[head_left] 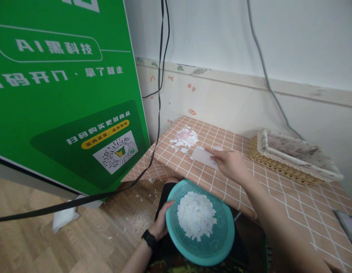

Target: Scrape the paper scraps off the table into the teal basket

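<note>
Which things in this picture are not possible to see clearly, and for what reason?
Head view: left hand, fingers mostly hidden by the teal basket.
Head view: teal basket's middle, covered by white scraps.
Head view: flat object, cut off by the right edge.

Soft, even light, mild haze
Deep shadow right of the bowl — farther right, tablecloth lines curve.

1. One head-worn camera looks forward and steeply down, from above the wearer's own hands.
2. It faces the white wall, with the green panel filling the left side.
3. Nearest below are the teal basket and left hand; the right hand reaches farther out, over the checked table.
4. The wall's trim slopes down rightward.
</note>
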A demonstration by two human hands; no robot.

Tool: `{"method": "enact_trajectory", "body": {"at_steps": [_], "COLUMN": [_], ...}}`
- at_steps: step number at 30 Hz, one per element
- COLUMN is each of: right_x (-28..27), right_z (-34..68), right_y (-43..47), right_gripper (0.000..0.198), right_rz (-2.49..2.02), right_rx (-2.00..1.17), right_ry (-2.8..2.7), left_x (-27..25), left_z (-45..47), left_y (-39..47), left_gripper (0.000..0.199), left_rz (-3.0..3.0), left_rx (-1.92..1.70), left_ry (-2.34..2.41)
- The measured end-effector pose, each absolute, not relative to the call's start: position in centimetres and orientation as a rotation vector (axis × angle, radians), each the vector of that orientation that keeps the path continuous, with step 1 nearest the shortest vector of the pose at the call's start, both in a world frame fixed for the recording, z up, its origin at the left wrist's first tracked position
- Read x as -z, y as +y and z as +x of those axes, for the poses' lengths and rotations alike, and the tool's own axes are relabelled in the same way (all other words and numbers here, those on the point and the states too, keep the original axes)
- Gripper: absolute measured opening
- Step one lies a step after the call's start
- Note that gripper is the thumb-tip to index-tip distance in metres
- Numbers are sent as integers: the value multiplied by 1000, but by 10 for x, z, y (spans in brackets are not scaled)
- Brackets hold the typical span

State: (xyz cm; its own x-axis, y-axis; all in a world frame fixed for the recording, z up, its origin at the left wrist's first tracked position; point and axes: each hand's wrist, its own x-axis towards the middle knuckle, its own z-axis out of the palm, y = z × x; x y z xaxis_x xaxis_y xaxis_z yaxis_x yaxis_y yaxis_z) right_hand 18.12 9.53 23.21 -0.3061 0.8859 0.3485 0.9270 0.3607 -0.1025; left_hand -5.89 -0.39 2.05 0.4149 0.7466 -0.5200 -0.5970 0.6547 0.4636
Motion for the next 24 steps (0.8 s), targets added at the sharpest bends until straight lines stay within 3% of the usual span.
{"method": "enact_trajectory", "body": {"at_steps": [24], "right_x": [-239], "right_z": [183], "right_y": [84], "right_gripper": [53], "right_rz": [-1648], "right_rx": [242], "right_ry": [-2390], "left_x": [-20], "left_z": [-58], "left_y": [-4], "left_gripper": [33], "left_rz": [203], "left_rx": [-861], "left_ry": [753]}}
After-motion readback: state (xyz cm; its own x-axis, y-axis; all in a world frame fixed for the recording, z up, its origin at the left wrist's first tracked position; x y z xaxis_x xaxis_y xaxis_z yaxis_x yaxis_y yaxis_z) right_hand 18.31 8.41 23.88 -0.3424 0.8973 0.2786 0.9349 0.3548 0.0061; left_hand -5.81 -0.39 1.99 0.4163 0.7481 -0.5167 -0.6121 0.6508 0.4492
